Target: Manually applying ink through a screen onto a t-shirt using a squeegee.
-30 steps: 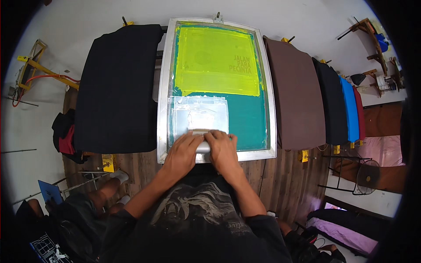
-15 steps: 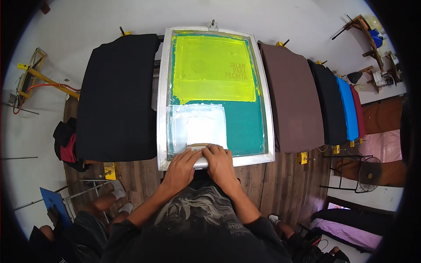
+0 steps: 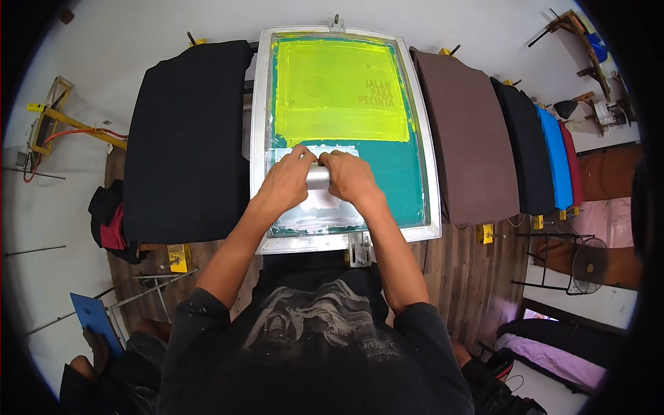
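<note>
A screen-printing screen in a pale metal frame (image 3: 431, 166) lies in front of me. Its mesh has a bright yellow-green area (image 3: 332, 76) at the far end and teal (image 3: 391, 183) nearer. Over its near left part is a whitish patch (image 3: 319, 216) that looks like wet ink. My left hand (image 3: 287, 178) and my right hand (image 3: 351, 178) grip a squeegee (image 3: 318, 177) side by side, fingers curled over its silvery handle. It stands across the patch's far part. Its blade is hidden behind the handle and my hands.
Black cloth covers a board (image 3: 187, 145) on the left; a brown one (image 3: 470, 138) is at the right, with black, blue and red boards beyond. A metal bracket (image 3: 360, 249) sits at the frame's near edge. A person (image 3: 131, 366) with a blue panel (image 3: 95, 321) is lower left.
Both hands have moved away from me with the squeegee, from the frame's near edge to about mid-screen. The bracket at the near edge has come into sight, and my arms are stretched further.
</note>
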Demonstrator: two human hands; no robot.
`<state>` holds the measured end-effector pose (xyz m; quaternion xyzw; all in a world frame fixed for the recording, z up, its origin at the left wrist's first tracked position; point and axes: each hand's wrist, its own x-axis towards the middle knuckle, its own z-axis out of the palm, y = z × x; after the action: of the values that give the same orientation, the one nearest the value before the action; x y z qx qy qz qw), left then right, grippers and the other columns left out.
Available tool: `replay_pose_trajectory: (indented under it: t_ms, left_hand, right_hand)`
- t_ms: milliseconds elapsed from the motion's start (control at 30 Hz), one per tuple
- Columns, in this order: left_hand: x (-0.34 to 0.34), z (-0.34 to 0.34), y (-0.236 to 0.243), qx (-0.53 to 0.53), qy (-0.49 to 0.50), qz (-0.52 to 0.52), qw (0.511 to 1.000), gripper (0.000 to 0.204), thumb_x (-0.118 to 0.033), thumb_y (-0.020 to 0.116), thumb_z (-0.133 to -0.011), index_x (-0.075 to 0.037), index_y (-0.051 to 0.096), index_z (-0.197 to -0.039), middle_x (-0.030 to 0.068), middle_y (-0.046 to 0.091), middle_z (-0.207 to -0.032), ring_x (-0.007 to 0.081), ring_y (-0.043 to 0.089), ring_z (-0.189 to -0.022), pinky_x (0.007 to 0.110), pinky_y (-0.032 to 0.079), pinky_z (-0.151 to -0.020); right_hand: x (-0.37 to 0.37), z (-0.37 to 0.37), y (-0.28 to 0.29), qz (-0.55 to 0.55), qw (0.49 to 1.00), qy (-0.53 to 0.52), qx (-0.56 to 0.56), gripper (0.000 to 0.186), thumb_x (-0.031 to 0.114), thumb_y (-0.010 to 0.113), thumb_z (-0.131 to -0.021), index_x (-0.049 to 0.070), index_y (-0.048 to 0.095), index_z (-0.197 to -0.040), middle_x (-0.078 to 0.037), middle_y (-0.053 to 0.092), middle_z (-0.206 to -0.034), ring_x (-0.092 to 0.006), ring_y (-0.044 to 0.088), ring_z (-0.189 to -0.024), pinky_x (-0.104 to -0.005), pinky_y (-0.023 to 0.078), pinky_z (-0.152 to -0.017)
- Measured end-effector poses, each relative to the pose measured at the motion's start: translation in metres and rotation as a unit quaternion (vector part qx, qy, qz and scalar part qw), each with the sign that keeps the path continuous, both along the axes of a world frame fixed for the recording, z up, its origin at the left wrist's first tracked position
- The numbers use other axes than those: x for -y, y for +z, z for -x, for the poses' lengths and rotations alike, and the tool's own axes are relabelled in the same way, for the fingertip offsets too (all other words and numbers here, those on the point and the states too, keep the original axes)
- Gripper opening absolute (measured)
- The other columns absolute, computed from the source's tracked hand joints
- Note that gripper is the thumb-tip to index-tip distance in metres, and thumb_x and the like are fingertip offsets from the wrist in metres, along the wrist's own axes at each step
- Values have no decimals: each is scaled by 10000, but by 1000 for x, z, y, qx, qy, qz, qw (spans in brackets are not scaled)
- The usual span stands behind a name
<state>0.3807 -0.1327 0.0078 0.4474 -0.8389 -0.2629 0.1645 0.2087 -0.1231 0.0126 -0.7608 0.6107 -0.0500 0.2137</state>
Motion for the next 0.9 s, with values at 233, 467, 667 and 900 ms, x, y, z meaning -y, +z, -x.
replay_pose_trajectory:
  t_ms: [233,467,667,900]
  left_hand:
    - [-51,2,-13,-2,23,-52,998,536,156,526,-719,54,580,-1242,240,623,-1171,410,605,-1089,447,496,-962]
    - [-104,-12,-6,15,-32,-42,999,513,75,581,-739,52,558,-1251,248,586,-1227,418,588,-1101,478,483,-951]
    - [-45,-2,12,-29,13,-108,994,519,146,556,-706,30,626,-1207,266,635,-1191,412,600,-1136,436,457,-1028]
    - [-26,-1,-13,-49,25,-72,996,466,114,551,-741,12,642,-1187,237,661,-1108,409,629,-1047,449,505,-929]
  right_hand:
    - [-56,-1,-4,42,997,-5,57,547,-60,705,-593,37,639,-1127,-148,651,-1063,-378,612,-1002,-440,537,-843]
    - [-111,-6,5,16,997,3,74,545,-18,722,-627,32,605,-1157,-148,629,-1122,-365,587,-1059,-440,527,-884]
    - [-55,-1,20,9,998,-14,56,345,-27,696,-672,44,680,-1009,-150,668,-1016,-375,625,-998,-447,547,-827]
    - [-33,1,-6,43,997,-21,61,316,-26,648,-694,22,679,-1004,-161,661,-996,-393,618,-954,-461,545,-818]
